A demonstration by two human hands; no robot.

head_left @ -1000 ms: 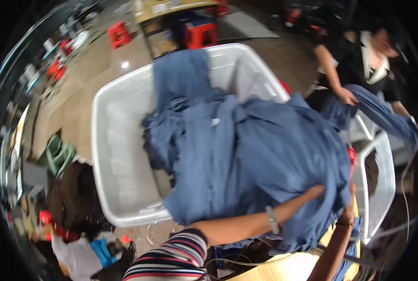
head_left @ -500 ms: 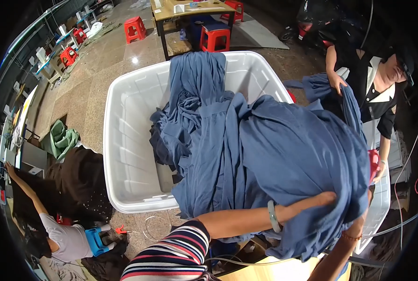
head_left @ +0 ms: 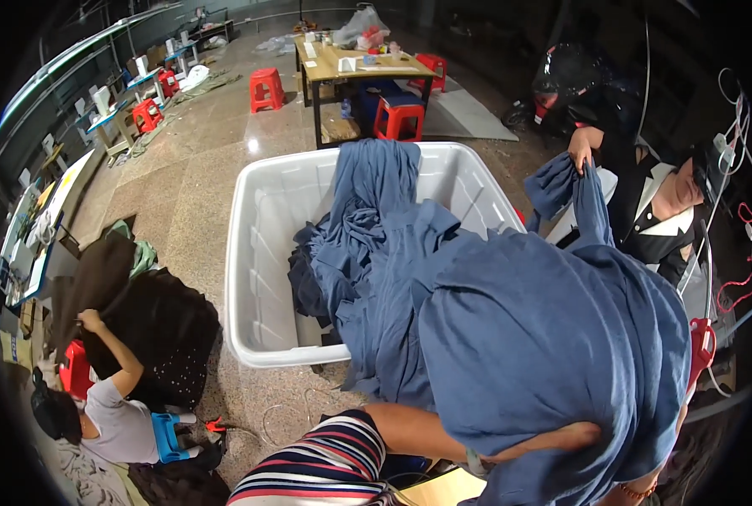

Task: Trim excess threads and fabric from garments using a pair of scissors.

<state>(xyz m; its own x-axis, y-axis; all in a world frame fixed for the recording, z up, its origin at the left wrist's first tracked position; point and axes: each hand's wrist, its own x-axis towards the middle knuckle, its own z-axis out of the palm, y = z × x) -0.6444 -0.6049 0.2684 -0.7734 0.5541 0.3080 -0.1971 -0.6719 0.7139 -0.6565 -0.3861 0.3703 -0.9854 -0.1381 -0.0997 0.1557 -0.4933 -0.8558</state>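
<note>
A large, loose slate-blue garment [head_left: 553, 329] drapes from the bin toward me, its folds hanging over my forearms. My left hand [head_left: 566, 437] is closed on a fold at its near side, thumb side showing and the other fingers tucked into the fabric. At the right edge of the same garment, only a sliver of my right hand [head_left: 678, 419] shows; its fingers are hidden by the cloth. More blue fabric [head_left: 376, 181] lies heaped in the white plastic bin [head_left: 254, 253] and hangs over its far rim.
On the right, a co-worker's hand [head_left: 584, 152] holds up a blue strip of fabric. At lower left, a seated person [head_left: 115, 422] handles dark brown cloth [head_left: 165, 329]. Beyond the bin stand a wooden table [head_left: 359, 69] and red stools [head_left: 266, 88]. A red-handled object [head_left: 701, 344] is near the garment's right side.
My view has shifted, and the garment now bulges higher and farther right over my hands. The co-worker's hand has raised its strip of fabric. The seated person's arm has bent inward, lifting brown cloth.
</note>
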